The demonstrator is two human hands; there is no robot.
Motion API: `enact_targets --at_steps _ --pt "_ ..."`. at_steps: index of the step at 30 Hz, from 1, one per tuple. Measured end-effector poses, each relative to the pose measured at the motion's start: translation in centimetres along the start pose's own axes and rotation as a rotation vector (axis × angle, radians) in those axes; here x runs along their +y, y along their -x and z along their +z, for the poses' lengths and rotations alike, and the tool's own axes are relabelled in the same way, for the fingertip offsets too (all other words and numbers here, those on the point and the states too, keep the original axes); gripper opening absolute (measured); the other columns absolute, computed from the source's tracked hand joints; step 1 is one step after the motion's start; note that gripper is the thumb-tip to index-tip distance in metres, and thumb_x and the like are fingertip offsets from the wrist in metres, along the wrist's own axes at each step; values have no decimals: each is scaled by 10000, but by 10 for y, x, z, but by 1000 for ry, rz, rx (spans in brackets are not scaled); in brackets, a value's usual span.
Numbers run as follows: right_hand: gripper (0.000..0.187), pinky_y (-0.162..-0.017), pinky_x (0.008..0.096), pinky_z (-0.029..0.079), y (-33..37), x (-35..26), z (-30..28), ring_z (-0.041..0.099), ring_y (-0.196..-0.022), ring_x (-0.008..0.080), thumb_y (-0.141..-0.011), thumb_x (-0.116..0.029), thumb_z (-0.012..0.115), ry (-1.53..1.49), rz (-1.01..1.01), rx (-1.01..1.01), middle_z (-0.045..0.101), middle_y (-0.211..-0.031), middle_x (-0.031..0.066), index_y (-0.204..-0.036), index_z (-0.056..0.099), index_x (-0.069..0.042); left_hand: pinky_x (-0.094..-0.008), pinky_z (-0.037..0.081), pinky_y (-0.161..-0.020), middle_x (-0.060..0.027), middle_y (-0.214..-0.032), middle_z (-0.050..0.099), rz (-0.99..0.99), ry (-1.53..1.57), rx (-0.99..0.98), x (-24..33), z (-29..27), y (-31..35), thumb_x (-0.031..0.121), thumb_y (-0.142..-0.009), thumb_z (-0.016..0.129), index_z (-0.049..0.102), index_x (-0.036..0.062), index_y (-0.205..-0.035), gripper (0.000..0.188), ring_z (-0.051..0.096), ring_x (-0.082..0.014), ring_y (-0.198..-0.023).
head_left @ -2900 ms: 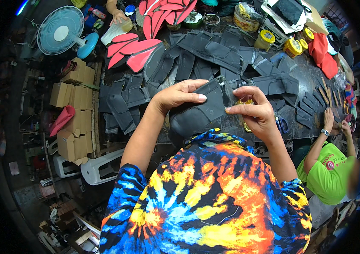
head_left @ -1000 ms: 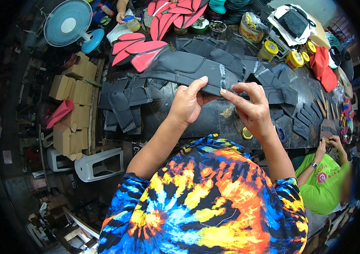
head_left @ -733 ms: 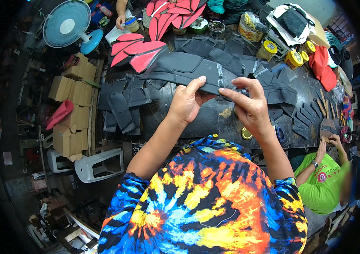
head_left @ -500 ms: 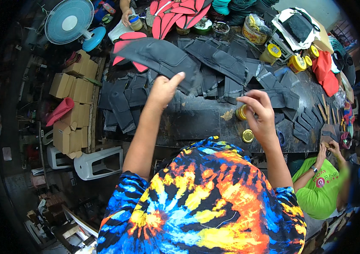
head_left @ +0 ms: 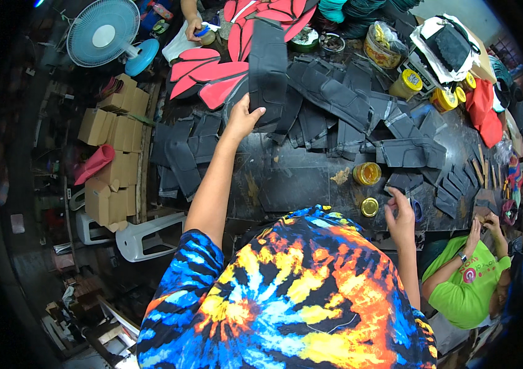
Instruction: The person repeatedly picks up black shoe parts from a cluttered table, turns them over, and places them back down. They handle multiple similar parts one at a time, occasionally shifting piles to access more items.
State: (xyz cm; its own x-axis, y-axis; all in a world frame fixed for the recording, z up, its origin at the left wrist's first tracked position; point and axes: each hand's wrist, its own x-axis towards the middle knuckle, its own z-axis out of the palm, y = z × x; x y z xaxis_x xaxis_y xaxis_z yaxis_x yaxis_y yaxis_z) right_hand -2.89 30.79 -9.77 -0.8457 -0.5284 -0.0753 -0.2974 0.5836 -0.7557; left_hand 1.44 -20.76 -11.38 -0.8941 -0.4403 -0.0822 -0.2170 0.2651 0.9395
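My left hand (head_left: 244, 118) grips a black stitched piece (head_left: 267, 67), shaped like a shoe upper, holding it raised above the table's far side. Its thumb lies across the lower part. My right hand (head_left: 401, 215) hovers near the table's front edge with fingers apart and nothing visible in them. Left of it lies a round yellow lid (head_left: 369, 207), and a dark blue round object (head_left: 417, 211) is partly hidden behind the fingers. Beyond the lid stands an open jar of amber stuff (head_left: 367, 173). More black stitched pieces (head_left: 329, 98) are heaped over the table.
Red, black-edged sole-shaped pieces (head_left: 221, 92) lie at the far left. Yellow-lidded jars (head_left: 406, 83) stand far right. Another person's hand (head_left: 194, 27) touches a jar at the back; a person in green (head_left: 467, 277) works at right. A fan (head_left: 103, 34) and cardboard boxes (head_left: 110, 166) are left.
The black piece in my left hand has swung from lying leftward to pointing away from me. My right hand has dropped toward the table's front edge, away from the jar, and its fingers have spread.
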Motion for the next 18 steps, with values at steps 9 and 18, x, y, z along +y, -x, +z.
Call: enact_targets --at_steps 9,18 --pt "1008 -1091 481 444 56 27 50 522 -1301 410 -681 -106 908 173 53 -17 531 -1439 192 -1554 405 -117 -334 403 -1127 -111 -1389 622 -167 37 -80 -36 10 48 -20 -938 671 453 -26 -1481 585 566 -189 -1285" --pt "1067 -1017 464 455 50 50 74 544 -1246 374 -653 -220 925 283 41 88 550 -1398 151 -1576 393 -155 -354 420 -1117 -217 -1374 617 -466 -90 56 -76 3 87 36 -896 736 368 -35 -1520 728 590 -278 -1290"
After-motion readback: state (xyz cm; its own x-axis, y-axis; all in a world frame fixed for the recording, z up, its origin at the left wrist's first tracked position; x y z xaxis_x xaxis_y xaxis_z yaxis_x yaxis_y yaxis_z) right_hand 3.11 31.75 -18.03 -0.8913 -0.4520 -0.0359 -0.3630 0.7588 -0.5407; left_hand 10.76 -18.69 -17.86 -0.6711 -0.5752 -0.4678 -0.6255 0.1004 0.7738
